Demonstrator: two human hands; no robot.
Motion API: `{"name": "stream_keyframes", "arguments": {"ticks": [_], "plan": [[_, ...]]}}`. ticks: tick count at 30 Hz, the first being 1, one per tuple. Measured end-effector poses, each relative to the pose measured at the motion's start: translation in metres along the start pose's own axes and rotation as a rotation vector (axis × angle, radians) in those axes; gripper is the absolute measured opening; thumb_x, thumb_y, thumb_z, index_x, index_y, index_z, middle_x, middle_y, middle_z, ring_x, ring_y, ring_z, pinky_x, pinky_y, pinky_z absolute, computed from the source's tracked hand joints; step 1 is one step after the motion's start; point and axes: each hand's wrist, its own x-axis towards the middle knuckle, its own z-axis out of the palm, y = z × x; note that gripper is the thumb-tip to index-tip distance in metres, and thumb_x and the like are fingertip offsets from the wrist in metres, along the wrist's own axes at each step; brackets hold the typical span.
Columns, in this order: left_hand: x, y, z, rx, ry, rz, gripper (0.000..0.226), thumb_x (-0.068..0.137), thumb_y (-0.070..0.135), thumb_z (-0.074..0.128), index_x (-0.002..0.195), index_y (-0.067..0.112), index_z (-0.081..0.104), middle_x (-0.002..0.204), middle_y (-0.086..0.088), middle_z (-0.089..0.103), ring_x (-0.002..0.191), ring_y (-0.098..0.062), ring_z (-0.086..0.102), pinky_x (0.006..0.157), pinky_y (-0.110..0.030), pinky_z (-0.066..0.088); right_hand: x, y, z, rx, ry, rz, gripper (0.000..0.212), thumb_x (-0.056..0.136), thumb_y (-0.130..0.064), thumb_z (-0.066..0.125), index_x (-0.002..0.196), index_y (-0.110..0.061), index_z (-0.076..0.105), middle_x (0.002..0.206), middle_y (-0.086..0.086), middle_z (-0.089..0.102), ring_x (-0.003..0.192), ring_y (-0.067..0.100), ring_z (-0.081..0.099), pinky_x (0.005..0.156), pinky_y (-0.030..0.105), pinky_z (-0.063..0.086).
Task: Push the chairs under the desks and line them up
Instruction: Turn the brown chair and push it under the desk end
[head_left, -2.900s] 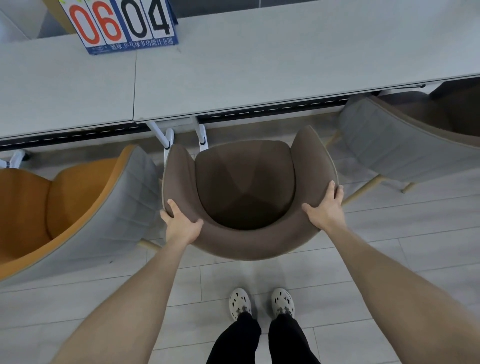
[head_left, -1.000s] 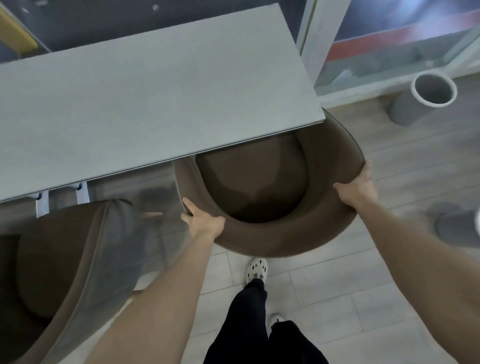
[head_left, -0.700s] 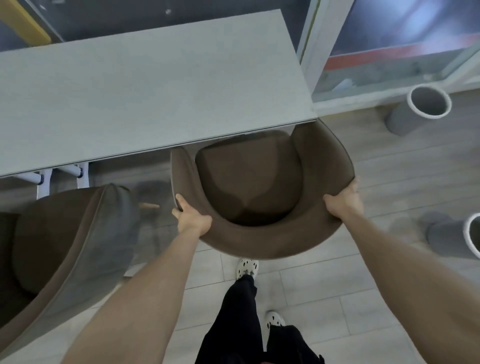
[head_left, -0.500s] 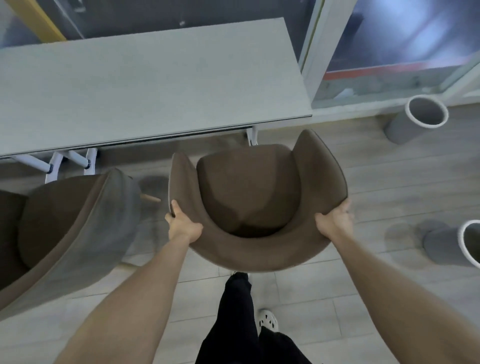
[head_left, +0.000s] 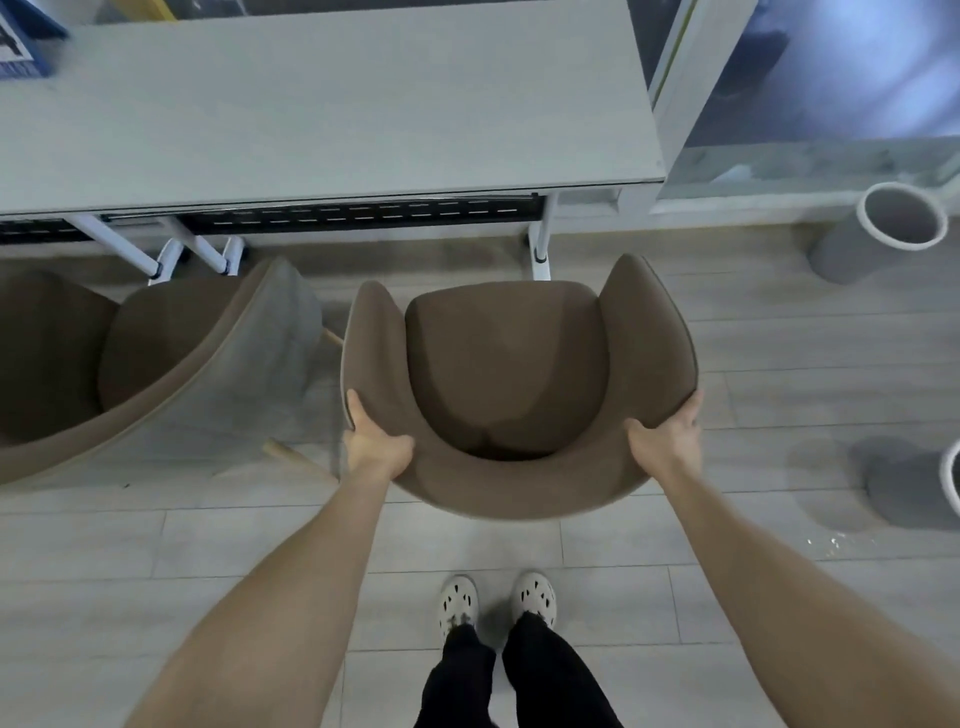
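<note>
Brown chair: stands on the floor just in front of the tabletop, its seat facing the tabletop edge; the whole seat shows clear of that edge, not under it.
Left hand: its grip is closed on the left rear curve of the brown chair's backrest, thumb on the inside face, fingers wrapped over the outer rim.
Right hand: its grip is closed on the right rear curve of the brown chair's backrest, thumb inside, fingers round the outside.
Tabletop: pale grey, beyond the brown chair; its right end lies a little past the chair's right armrest.
Tabletop frame: white legs come down just beyond the brown chair's front right corner; a dark perforated tray runs under the tabletop edge beyond the chair.
Second chair: to the left of the brown chair, brown inside with a grey outer shell, turned at an angle; its wooden legs reach towards the brown chair's left side; whether they touch it cannot be told.
Blue card: on the tabletop, far to the left and beyond the brown chair, only a corner in view.
Grey cylinders: one to the right of and beyond the brown chair, another to its right, cut by the frame edge.
Feet: pale perforated shoes side by side on the floor behind the brown chair.
Floor: grey planks.
</note>
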Motion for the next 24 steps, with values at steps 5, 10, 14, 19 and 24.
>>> {"name": "stream_keyframes", "arguments": {"ticks": [5,10,14,19,24], "plan": [[0.009,-0.037,-0.029,-0.028,0.037,-0.006,0.121,0.087,0.023,0.082,0.169,0.040,-0.006,0.158,-0.020,0.037,0.135,-0.044,0.053,0.115,-0.050,0.044,-0.039,0.002,0.033,0.011,-0.001,-0.030,0.111,0.093,-0.031,0.068,0.169,-0.019,-0.012,0.160,0.026,0.035,0.133,0.048,0.052,0.107,0.050,0.045],[0.016,-0.053,-0.049,-0.049,0.093,0.000,0.122,0.082,0.031,0.088,0.170,0.031,0.002,0.159,-0.020,0.044,0.138,-0.044,0.053,0.116,-0.051,0.046,-0.049,-0.013,0.052,0.020,-0.029,-0.051,0.110,0.096,-0.032,0.069,0.169,-0.019,-0.013,0.163,0.027,0.032,0.139,0.046,0.049,0.111,0.048,0.042],[0.017,-0.044,-0.045,0.030,0.048,0.020,0.130,0.080,0.035,0.086,0.168,0.031,-0.011,0.163,-0.020,0.027,0.136,-0.045,0.050,0.112,-0.051,0.044,-0.035,-0.021,0.050,0.006,-0.013,-0.058,0.108,0.097,-0.033,0.068,0.169,-0.020,-0.012,0.163,0.026,0.033,0.141,0.046,0.046,0.114,0.049,0.040],[0.027,-0.021,-0.037,0.096,0.028,0.063,0.131,0.083,0.040,0.082,0.168,0.027,-0.016,0.162,-0.021,0.027,0.134,-0.047,0.052,0.111,-0.049,0.044,-0.015,-0.029,0.040,0.022,-0.006,-0.048,0.107,0.097,-0.032,0.068,0.169,-0.020,-0.010,0.165,0.024,0.032,0.144,0.045,0.044,0.116,0.050,0.038],[0.035,-0.003,-0.031,0.129,0.041,0.053,0.129,0.084,0.038,0.081,0.168,0.026,-0.016,0.162,-0.022,0.026,0.132,-0.049,0.053,0.111,-0.049,0.045,-0.003,-0.038,0.035,0.012,0.000,-0.035,0.108,0.096,-0.031,0.067,0.169,-0.018,-0.011,0.164,0.026,0.032,0.142,0.046,0.047,0.115,0.049,0.038]]}}
